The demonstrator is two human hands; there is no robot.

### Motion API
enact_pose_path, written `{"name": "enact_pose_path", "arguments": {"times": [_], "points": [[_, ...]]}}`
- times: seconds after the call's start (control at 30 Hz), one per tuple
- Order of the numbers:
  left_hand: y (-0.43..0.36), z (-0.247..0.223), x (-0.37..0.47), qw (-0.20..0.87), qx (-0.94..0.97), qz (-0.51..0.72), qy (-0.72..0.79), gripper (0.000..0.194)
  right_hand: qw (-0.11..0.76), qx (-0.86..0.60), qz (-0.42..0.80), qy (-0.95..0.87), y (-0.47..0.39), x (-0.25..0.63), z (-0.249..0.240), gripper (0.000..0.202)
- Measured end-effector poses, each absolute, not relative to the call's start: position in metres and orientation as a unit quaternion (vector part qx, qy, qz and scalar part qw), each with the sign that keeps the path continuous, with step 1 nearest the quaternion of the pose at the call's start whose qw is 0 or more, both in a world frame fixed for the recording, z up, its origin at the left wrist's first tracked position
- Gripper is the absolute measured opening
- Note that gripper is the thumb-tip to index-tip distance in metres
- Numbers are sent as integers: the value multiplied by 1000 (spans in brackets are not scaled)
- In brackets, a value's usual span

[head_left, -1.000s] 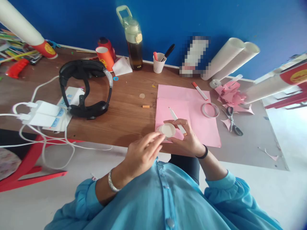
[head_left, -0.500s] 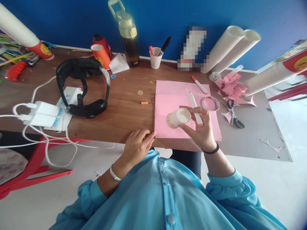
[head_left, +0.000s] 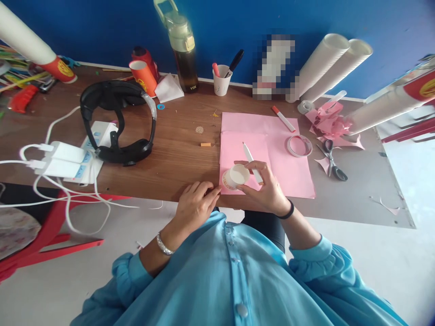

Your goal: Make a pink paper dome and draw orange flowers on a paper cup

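From the head view, I see my right hand (head_left: 268, 192) holding a small paper cup (head_left: 236, 176) upside down over the near corner of the pink paper (head_left: 285, 167) on the surface (head_left: 176, 154), fingers closed around its wall, with a white marker (head_left: 252, 156) tucked in the same grip. My left hand (head_left: 195, 203) rests half-curled at the surface's edge, fingertips on the paper's corner, pinching nothing. I judge the cup light and thin-walled, easy to crush; better held by the stiffer rim or base. Scissors (head_left: 331, 159) and a tape roll (head_left: 299, 145) lie to the right.
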State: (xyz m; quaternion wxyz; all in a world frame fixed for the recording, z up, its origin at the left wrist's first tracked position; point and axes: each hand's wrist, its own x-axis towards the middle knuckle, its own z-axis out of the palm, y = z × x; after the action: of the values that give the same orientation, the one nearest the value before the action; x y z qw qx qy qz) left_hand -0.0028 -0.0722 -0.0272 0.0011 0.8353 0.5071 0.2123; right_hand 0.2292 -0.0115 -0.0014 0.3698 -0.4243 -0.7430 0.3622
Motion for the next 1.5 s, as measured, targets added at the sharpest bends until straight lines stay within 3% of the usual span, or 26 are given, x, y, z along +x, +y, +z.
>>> {"name": "enact_pose_path", "arguments": {"times": [0.97, 1.23, 1.5], "points": [[-68, -24, -8, 12, 828, 251, 502, 22, 329, -425, 315, -783, -10, 232, 1, 41], [-44, 11, -8, 13, 827, 324, 459, 40, 325, -426, 326, -779, -9, 233, 1, 42], [-24, 35, 7, 26, 857, 327, 397, 42, 326, -420, 325, -782, -8, 238, -4, 42]]}}
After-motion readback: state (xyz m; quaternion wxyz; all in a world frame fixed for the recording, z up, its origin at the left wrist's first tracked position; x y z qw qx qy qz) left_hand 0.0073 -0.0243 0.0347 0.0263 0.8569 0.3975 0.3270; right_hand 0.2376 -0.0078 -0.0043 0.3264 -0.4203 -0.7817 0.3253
